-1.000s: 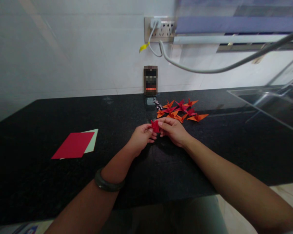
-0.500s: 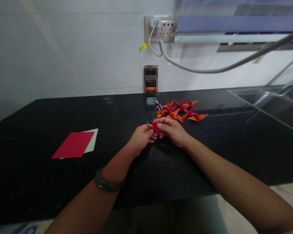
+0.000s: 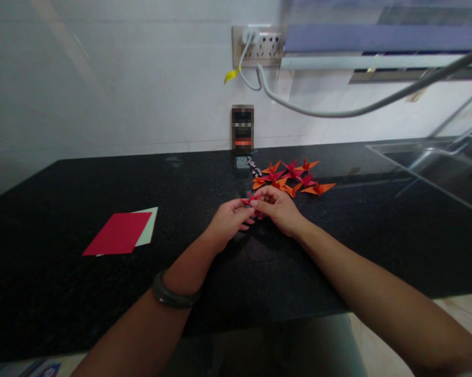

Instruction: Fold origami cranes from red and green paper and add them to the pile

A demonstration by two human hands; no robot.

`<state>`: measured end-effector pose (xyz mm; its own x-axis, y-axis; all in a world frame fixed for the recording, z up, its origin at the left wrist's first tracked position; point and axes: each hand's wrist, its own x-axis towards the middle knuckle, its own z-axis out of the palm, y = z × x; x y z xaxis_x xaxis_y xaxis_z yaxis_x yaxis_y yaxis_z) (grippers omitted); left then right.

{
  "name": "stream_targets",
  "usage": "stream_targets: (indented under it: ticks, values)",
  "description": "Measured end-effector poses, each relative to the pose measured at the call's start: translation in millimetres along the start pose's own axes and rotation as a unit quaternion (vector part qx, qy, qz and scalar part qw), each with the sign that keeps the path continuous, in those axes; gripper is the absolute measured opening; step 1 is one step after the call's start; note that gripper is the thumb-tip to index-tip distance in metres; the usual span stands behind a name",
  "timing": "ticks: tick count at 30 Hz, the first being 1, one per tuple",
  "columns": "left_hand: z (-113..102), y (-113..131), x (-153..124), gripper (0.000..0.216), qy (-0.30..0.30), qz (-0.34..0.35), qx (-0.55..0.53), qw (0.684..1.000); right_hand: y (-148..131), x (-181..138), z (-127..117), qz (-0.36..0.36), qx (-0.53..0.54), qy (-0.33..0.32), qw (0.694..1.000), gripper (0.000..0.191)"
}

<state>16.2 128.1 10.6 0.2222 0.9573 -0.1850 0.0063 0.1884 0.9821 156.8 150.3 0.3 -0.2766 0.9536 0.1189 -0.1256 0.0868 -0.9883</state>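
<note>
My left hand (image 3: 227, 222) and my right hand (image 3: 277, 209) meet over the middle of the black counter (image 3: 63, 293). Both pinch a small folded red paper piece (image 3: 249, 201), most of it hidden by the fingers. A dark bangle (image 3: 173, 297) sits on my left wrist. Just behind my right hand lies a cluster of several folded red and orange paper cranes (image 3: 293, 178).
A red paper square (image 3: 118, 233) lies on a pale green sheet (image 3: 151, 225) at the left of the counter. A phone (image 3: 242, 129) leans on the white wall under a socket strip (image 3: 257, 46) with cables. A steel sink (image 3: 436, 162) is at the right.
The red paper piece shows less than before; my fingers have closed over it and folded it smaller. The arms have stayed in place.
</note>
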Motion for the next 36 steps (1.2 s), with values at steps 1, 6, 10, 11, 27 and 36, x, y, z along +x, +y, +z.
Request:
stream_targets:
  ticks: [1, 6, 10, 11, 27, 36]
  values:
    - [-0.2, 0.0, -0.1, 0.015, -0.002, 0.002, -0.001, 1.000, -0.3, 0.1, -0.2, 0.000, -0.002, 0.000, 1.000, 0.025]
    - [-0.3, -0.3, -0.1, 0.015, -0.003, 0.010, 0.007, 1.000, -2.2, -0.3, -0.6, 0.000, 0.003, -0.003, 1.000, 0.026]
    - [-0.2, -0.5, 0.8, 0.015, 0.001, 0.007, -0.005, 1.000, -2.0, -0.6, -0.2, -0.001, -0.002, 0.000, 1.000, 0.025]
    - [-0.2, -0.6, 1.2, 0.017, 0.001, 0.004, -0.012, 1.000, -1.7, -0.5, -0.1, -0.003, -0.005, 0.000, 1.000, 0.026]
    - [1.2, 0.4, 2.2, 0.010, 0.014, -0.029, -0.034, 0.999, -0.4, -0.5, 0.8, -0.001, -0.018, 0.004, 1.000, 0.027]
    - [3.6, 2.6, 0.9, 0.009, 0.024, -0.035, -0.014, 0.999, -0.2, -0.1, 1.5, 0.010, -0.055, 0.028, 0.998, 0.021]
